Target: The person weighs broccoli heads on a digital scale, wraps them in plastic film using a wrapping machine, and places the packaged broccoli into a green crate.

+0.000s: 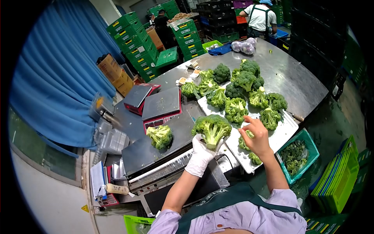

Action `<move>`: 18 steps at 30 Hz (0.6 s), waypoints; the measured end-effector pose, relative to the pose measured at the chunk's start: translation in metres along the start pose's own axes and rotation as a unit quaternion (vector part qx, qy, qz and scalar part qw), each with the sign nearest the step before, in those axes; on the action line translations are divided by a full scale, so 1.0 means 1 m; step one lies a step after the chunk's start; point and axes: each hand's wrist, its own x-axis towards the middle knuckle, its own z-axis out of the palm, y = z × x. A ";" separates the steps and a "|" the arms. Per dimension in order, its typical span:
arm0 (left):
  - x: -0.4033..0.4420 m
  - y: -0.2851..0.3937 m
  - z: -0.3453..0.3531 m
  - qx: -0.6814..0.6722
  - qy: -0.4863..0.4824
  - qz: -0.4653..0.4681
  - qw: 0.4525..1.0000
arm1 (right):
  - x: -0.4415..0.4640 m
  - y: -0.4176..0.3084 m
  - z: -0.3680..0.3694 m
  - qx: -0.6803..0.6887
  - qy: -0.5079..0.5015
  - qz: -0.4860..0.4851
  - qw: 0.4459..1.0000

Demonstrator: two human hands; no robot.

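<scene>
My left hand (203,154), in a white glove, holds a broccoli head (212,128) by the underside, its cut stem facing me. To the right, my bare right hand (256,137) hovers over the white tray (281,137), fingers bent and apart; I see nothing held in them. Small broccoli pieces (254,158) lie on the tray below that hand. Several broccoli heads (236,110) are heaped on the tray and the metal table behind it. Another broccoli head (160,136) rests alone on the grey surface of the wrapping machine (132,159), left of my left hand.
Two red-based scales (161,104) stand at the left. A knife handle (296,116) shows by the tray's right corner. A teal crate (307,163) with trimmings sits low at right, beside stacked green crates (337,175). A co-worker (261,18) stands at the far end.
</scene>
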 end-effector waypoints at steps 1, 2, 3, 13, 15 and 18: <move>0.000 0.001 -0.001 -0.019 -0.026 -0.023 0.999 | 0.003 -0.006 0.000 0.026 0.001 -0.028 0.999; -0.001 0.002 -0.001 -0.028 -0.039 -0.034 0.998 | 0.008 -0.013 -0.003 0.020 0.017 -0.085 0.996; -0.002 0.003 -0.002 -0.037 -0.052 -0.046 0.997 | 0.011 -0.017 -0.003 0.020 0.018 -0.085 0.996; -0.008 -0.007 0.008 0.025 -0.017 0.079 0.996 | 0.021 -0.036 0.030 0.066 -0.010 -0.057 0.996; -0.010 -0.008 0.009 0.036 -0.021 0.135 0.990 | 0.016 -0.035 0.043 0.082 0.016 -0.043 0.996; -0.014 -0.010 0.011 0.059 -0.002 0.204 0.977 | 0.011 -0.044 0.051 0.131 0.060 0.039 0.989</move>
